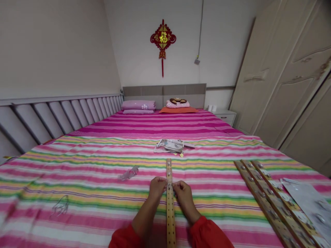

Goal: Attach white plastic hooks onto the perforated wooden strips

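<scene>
As left hand (pixel 157 186) and right hand (pixel 182 193) fingers pinch the wooden strip (pixel 170 210), packets (pixel 171 145) lie beyond.

The bed (pixel 103 193), under a pink, yellow and green striped cover, bears a perforated strip (pixel 170 213) at near middle, small packets (pixel 172 145) heaped beyond it, three more strips (pixel 269 196) and a grey sheet (pixel 307 198) at right, and pillows (pixel 139 105) at its head.

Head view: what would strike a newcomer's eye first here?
The bright pink striped bedspread fills the middle. High on the far wall hangs a red knot ornament. Near the bottom edge, the left hand and right hand pinch a perforated wooden strip.
</scene>
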The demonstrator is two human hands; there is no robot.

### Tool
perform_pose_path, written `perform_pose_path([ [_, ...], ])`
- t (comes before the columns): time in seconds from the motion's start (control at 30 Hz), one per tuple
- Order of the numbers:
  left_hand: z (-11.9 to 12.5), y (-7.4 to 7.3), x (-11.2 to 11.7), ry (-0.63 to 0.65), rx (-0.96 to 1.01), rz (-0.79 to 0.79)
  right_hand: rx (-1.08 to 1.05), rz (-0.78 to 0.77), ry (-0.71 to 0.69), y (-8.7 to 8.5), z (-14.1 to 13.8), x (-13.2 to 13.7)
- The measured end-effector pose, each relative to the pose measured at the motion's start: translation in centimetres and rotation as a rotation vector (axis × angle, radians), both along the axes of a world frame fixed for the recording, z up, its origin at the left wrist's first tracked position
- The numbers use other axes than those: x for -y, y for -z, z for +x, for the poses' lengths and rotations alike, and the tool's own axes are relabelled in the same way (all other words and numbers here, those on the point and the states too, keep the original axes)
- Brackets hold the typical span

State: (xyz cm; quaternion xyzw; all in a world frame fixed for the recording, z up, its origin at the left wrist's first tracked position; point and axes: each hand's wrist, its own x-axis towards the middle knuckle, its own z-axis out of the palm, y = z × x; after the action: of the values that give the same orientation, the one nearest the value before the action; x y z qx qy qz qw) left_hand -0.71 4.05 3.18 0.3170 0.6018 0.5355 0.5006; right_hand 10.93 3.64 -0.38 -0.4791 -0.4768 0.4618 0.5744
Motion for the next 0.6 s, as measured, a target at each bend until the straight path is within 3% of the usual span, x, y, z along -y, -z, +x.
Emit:
perform_pose_path([
  [0.33, 0.3, -0.4, -0.1, -0.011, -0.028, -0.027, -0.018, -0.023, 0.036, 0.8, -0.3, -0.7],
  [0.6, 0.2, 0.8, -0.6, -0.028, -0.073, -0.005, -0.015, -0.05, 0.054, 0.8, -0.3, -0.8],
])
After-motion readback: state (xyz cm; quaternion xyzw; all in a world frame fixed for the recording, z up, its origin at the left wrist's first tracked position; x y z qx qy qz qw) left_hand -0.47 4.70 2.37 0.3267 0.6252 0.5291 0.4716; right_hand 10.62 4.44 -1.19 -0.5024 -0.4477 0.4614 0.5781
